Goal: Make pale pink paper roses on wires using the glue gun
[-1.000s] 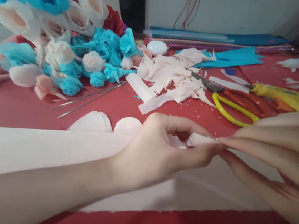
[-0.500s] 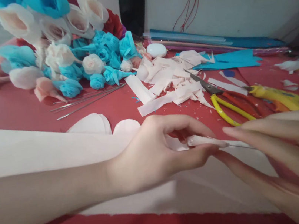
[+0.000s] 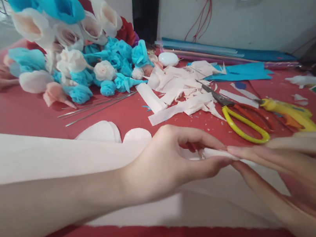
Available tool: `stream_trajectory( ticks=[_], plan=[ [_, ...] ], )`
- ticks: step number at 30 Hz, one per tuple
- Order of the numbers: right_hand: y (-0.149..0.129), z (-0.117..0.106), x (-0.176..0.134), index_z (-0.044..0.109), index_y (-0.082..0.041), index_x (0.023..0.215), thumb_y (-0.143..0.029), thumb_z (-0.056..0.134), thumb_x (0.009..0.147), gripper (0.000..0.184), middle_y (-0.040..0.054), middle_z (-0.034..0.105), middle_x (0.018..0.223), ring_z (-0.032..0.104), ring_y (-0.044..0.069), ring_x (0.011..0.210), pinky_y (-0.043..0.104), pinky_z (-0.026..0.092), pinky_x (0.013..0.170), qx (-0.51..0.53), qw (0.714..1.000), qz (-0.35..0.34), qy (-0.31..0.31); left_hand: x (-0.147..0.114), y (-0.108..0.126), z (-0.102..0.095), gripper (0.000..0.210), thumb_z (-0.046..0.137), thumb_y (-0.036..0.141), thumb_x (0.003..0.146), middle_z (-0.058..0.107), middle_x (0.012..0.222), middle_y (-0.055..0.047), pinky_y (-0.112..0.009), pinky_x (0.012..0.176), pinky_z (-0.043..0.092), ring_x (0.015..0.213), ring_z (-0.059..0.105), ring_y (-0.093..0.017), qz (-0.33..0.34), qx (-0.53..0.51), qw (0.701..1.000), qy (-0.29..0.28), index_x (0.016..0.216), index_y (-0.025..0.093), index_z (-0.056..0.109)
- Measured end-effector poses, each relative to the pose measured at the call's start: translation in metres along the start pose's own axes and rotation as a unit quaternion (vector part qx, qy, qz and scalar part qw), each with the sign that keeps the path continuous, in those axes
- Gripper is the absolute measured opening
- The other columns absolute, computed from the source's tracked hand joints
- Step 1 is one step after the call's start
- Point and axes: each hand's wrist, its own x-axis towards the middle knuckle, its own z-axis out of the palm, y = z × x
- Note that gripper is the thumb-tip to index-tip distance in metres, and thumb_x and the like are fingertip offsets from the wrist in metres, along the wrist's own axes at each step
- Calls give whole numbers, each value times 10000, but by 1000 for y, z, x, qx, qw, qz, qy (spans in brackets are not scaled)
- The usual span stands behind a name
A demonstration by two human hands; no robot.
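My left hand (image 3: 159,166) reaches in from the left and pinches a thin roll of pale pink paper (image 3: 215,153) between thumb and fingers. At the roll's right end, the fingertips and thumb of my right hand (image 3: 298,165) close around it. Those fingertips cover the tip of the roll. Beneath both hands lies a large sheet of pale paper (image 3: 143,215). Rounded paper petals (image 3: 97,133) rest beyond my left forearm, and another petal (image 3: 136,135) is by my left wrist.
Yellow-handled scissors (image 3: 245,125) and a yellow glue gun (image 3: 290,110) lie beyond my right hand. Paper scraps (image 3: 179,85) are heaped mid-table. Wires (image 3: 97,111) lie before blue, white and pink paper flowers (image 3: 75,63). Blue paper (image 3: 237,73) lies near the wall.
My right hand has moved left, and its fingers have closed onto the end of the roll. The thin wire that showed between the hands is now covered. The view has shifted slightly.
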Motion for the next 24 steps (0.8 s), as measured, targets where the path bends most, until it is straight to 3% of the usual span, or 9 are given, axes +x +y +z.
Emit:
stream_trajectory(
  ticks=[6, 11, 14, 20, 24],
  plan=[
    [-1, 3, 7, 642, -267, 999, -365, 573, 872, 175, -23, 673, 875, 653, 162, 765, 228, 560, 717, -30, 999, -6, -10, 0, 0, 2, 140, 647, 240, 754, 720, 754, 19, -116, 615, 468, 688, 621, -79, -34, -20, 999, -16, 833, 141, 706],
    [2, 2, 13, 619, -190, 1050, -297, 626, 858, 220, -31, 677, 928, 659, 126, 786, 136, 510, 837, -98, 988, -118, 18, -1, -1, 4, 200, 595, 284, 794, 717, 797, -21, -180, 658, 470, 738, 625, -121, -65, -32, 997, -28, 873, 128, 692],
    [3, 1, 14, 611, -184, 1084, -303, 658, 835, 279, -42, 676, 936, 664, 127, 758, 142, 508, 851, -112, 984, -136, 17, 0, 0, 4, 179, 593, 259, 790, 718, 800, -10, -181, 671, 460, 739, 619, -116, -71, -24, 997, -24, 871, 139, 698],
    [-8, 7, 15, 599, -175, 1067, -201, 558, 893, 181, -6, 684, 913, 662, 133, 802, 136, 513, 828, -27, 994, -90, 56, 0, -3, 4, 213, 600, 311, 779, 705, 824, -18, -210, 714, 459, 779, 611, -137, -91, -20, 995, -29, 885, 150, 690],
    [-13, 6, 15, 617, -221, 1014, -279, 558, 900, 142, -29, 687, 886, 667, 134, 723, 172, 524, 818, -34, 998, -14, 49, -1, -5, 4, 263, 649, 318, 734, 678, 870, -11, -203, 734, 466, 807, 591, -131, -91, -49, 994, -18, 954, 173, 656]
  ],
)
